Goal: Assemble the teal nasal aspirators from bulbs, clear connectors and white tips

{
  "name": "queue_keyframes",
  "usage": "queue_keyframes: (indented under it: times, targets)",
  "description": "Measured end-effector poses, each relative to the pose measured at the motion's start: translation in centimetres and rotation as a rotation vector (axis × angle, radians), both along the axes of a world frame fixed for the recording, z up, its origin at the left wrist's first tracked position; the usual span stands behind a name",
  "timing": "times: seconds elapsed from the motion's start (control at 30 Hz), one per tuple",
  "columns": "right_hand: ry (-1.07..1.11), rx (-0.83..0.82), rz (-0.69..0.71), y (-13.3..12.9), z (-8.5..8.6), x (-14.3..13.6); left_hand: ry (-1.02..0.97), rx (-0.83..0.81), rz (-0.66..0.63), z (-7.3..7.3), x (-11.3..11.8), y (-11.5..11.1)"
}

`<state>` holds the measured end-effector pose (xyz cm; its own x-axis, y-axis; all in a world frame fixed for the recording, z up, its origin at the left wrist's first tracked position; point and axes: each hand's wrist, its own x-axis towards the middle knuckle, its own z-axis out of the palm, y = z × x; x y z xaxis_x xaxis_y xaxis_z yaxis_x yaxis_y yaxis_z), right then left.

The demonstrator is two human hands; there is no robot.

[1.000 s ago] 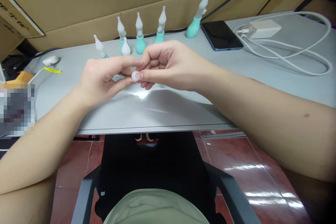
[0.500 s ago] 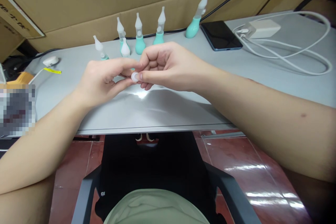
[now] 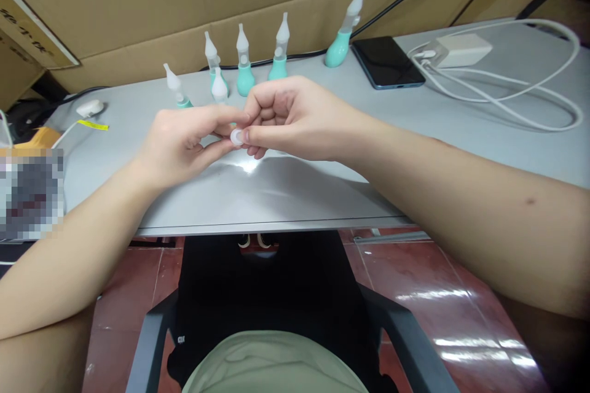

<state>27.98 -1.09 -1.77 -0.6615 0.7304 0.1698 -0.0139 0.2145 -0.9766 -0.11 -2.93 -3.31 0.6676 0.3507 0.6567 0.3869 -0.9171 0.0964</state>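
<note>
My left hand [image 3: 177,138] and my right hand [image 3: 299,120] meet above the front half of the grey table. Between their fingertips is a small white plastic piece with a round end [image 3: 236,137]. Both hands are closed in a pinch on it, and my fingers cover most of its shape. Just beyond them stand several nasal aspirators with mint-green bulbs and white tips, including one behind my fingers [image 3: 219,87], a middle one [image 3: 246,77] and one leaning at the far left [image 3: 175,85]. Another aspirator [image 3: 338,49] tilts at the back right.
A dark smartphone [image 3: 387,62] lies at the back right beside a white charger [image 3: 463,49] with a looped white cable [image 3: 507,95]. Cardboard [image 3: 184,6] walls the back. A small white device [image 3: 90,108] with a yellow tag sits at the left. Chair armrests flank my lap.
Both hands keep their pinch on the small white piece, almost unmoved. The whole view has shifted by a few pixels.
</note>
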Motion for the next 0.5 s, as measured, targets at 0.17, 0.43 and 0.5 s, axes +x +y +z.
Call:
queue_keyframes:
  times: [0.17, 0.43, 0.5]
  targets:
    - [-0.011, -0.025, 0.007, -0.2, 0.3, 0.0, -0.054, 0.037, -0.051, -0.3, 0.4, 0.2]
    - [0.006, -0.031, -0.001, -0.1, 0.4, 0.0, -0.088, -0.003, -0.064, -0.8, 0.0, 1.3]
    - [0.016, -0.037, -0.007, -0.1, 0.4, 0.0, -0.133, -0.059, -0.075, -0.9, 0.2, 1.1]
